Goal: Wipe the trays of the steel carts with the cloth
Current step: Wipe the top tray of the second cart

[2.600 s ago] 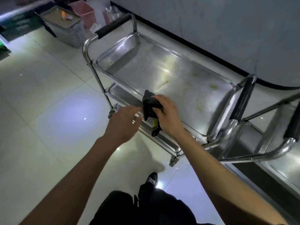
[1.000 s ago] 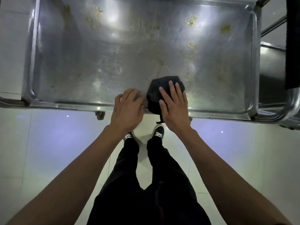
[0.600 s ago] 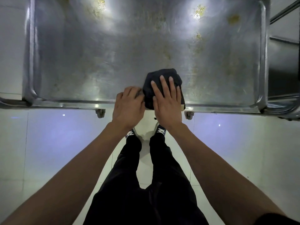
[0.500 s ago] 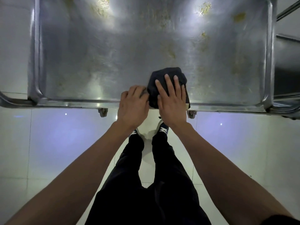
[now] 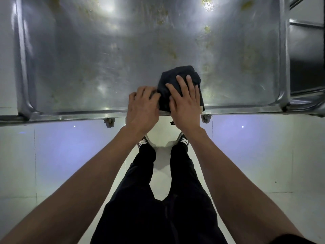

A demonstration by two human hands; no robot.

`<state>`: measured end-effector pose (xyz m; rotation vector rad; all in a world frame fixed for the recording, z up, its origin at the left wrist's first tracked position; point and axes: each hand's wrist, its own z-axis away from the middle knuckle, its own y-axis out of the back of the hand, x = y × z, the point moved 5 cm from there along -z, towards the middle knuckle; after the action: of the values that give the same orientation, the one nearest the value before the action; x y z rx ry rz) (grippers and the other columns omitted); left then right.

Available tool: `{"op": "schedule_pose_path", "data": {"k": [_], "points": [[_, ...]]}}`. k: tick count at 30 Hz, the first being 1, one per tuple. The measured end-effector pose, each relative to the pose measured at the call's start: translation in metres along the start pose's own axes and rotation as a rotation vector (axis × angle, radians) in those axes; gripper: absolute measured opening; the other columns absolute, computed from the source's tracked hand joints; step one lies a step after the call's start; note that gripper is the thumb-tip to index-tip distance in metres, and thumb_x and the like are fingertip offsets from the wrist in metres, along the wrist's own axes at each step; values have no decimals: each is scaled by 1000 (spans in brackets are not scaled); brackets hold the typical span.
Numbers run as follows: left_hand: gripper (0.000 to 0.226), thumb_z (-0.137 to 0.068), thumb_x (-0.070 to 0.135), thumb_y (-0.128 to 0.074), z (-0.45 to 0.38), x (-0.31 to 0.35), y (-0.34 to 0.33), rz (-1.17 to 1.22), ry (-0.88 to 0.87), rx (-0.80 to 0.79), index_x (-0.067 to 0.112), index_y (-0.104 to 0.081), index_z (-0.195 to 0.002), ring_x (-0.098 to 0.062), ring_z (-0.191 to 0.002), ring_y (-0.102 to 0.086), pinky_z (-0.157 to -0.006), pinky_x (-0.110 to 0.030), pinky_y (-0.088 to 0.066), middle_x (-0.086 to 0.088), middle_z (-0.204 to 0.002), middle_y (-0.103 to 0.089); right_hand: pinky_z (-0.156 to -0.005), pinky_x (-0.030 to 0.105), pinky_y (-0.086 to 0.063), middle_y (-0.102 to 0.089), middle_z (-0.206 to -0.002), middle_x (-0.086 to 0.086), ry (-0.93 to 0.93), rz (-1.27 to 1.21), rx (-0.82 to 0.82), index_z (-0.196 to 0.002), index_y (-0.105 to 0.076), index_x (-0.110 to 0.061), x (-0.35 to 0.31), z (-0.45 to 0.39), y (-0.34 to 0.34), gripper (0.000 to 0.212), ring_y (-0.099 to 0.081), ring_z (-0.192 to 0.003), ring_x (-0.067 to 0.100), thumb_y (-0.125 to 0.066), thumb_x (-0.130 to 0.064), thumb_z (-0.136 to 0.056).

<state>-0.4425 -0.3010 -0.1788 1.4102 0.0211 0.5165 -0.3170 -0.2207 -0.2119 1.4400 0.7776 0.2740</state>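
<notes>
The steel cart's top tray (image 5: pixel 105 55) fills the upper half of the head view, with yellowish stains scattered over it. A dark bunched cloth (image 5: pixel 177 74) lies on the tray by its near rim. My right hand (image 5: pixel 186 104) presses flat on the cloth with straight, spread fingers. My left hand (image 5: pixel 142 110) sits just left of it over the rim, fingers curled at the cloth's left edge; whether they pinch the cloth is hidden.
A second steel cart's tray (image 5: pixel 306 55) adjoins on the right. Two caster wheels (image 5: pixel 109 122) show under the near rim. White tiled floor (image 5: pixel 61 155) lies below, with my legs and shoes in the middle.
Since 2.6 s ago I stepped up over the tray and laid the cloth on it. In the last second both hands and the cloth barely shifted.
</notes>
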Motion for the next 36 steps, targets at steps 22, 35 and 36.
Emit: {"op": "schedule_pose_path", "data": {"k": [22, 35, 36], "points": [[29, -87, 18, -59, -41, 159, -38, 36, 69, -62, 14, -72, -113, -33, -125, -46, -98, -50, -42, -9, -132, -54, -122, 51, -16, -24, -164, 0, -387, 88, 12, -148, -43, -35, 267, 22, 101, 44, -11, -154, 27, -34, -34, -105], [33, -90, 18, -59, -39, 153, -29, 52, 8, -136, 16, -69, -121, -29, -130, -44, -99, -46, -43, -5, -137, -54, -121, 55, -15, -25, -164, 3, -320, 97, -8, -149, -41, -35, 227, 15, 83, 47, -12, -153, 32, -35, -31, -103], [34, -92, 20, -59, -40, 149, -29, 68, -9, -156, 16, -68, -124, -28, -133, -41, -101, -46, -42, -3, -140, -53, -121, 55, -16, -24, -164, 4, -293, 105, -21, -150, -40, -35, 213, 13, 78, 48, -12, -153, 33, -35, -31, -103]]}}
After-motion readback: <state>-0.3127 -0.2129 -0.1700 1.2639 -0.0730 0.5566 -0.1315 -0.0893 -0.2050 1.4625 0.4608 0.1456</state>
